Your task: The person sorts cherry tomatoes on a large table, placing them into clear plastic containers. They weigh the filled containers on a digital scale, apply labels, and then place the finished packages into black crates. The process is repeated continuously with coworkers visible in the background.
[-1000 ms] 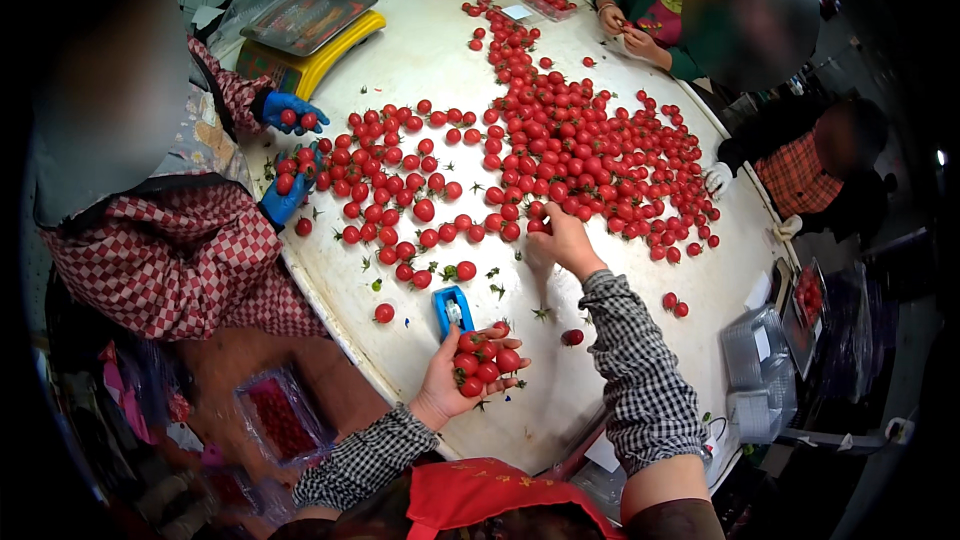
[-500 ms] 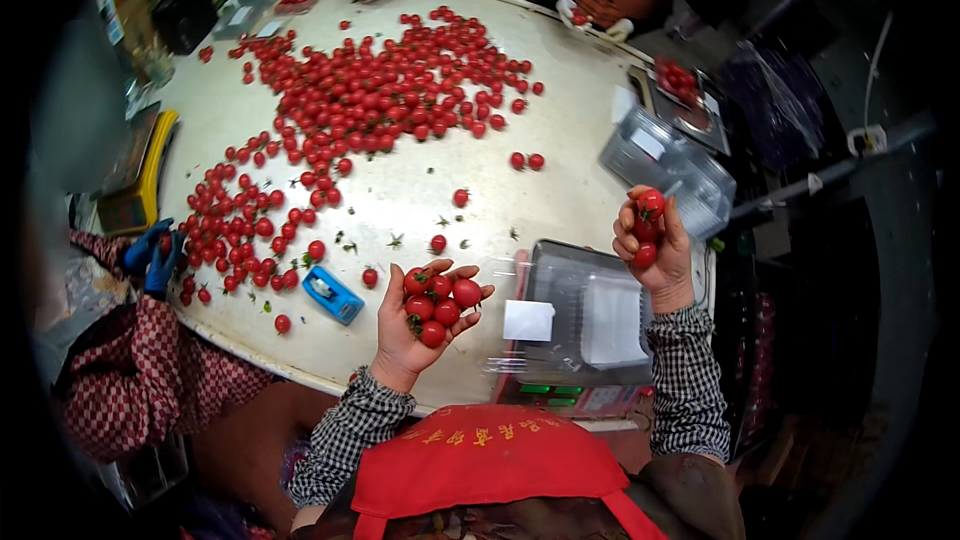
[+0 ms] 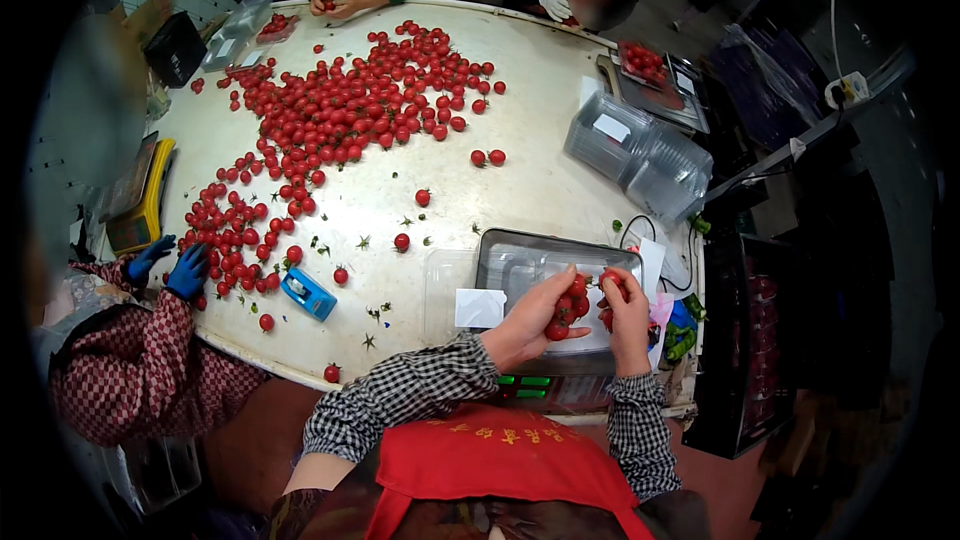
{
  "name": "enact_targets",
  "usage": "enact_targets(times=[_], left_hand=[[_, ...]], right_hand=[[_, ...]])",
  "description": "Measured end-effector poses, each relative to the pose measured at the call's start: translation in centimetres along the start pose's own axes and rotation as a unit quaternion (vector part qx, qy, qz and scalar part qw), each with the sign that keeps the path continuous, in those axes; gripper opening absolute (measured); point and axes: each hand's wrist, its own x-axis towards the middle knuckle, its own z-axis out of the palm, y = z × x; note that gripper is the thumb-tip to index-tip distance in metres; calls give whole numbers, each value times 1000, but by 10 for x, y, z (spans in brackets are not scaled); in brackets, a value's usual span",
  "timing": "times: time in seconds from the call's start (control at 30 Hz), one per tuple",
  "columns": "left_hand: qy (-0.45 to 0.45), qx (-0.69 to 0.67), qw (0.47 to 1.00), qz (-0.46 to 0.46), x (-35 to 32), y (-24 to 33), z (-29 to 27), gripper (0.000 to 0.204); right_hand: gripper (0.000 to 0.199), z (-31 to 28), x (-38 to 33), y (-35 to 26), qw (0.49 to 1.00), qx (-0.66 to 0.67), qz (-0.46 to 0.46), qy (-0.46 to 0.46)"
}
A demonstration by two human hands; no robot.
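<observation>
My left hand (image 3: 525, 322) is cupped around several cherry tomatoes (image 3: 567, 310), over the black-rimmed tray (image 3: 500, 250) of a digital scale. Close beside it, my right hand (image 3: 629, 325) grips a few more cherry tomatoes (image 3: 610, 280) between thumb and fingers; some of them are hidden by the hand. Beneath both hands lies an open clear plastic box, partly covered by them, with a white sheet in it. A white label (image 3: 480, 308) sits at the box's left side. Green digits (image 3: 523, 380) glow on the scale below my wrists.
A big heap of cherry tomatoes (image 3: 330, 110) spreads over the white table (image 3: 540, 70). A blue tape dispenser (image 3: 308, 293) lies left. Stacked clear boxes (image 3: 640, 155) and another scale with a filled box (image 3: 642, 62) stand right. A co-worker's blue-gloved hands (image 3: 187, 270) touch tomatoes; others work opposite.
My left hand has moved right, and my right hand has come down and inward, bringing both together over the tray with their tomatoes. The view has shifted slightly.
</observation>
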Motion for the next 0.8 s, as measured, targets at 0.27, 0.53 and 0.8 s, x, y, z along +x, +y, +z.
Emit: enact_targets(times=[0.27, 0.53, 0.8], left_hand=[[63, 90, 994, -3, -3, -12, 23, 68], [7, 90, 994, 64, -34, -5, 5, 44], [121, 119, 945, 278, -80, 35, -80, 21]], right_hand=[[30, -7, 1, 28, 986, -129, -106, -13], [23, 3, -9, 0, 940, -246, -234, -13], [12, 83, 5, -72, 929, -215, -266, -144]])
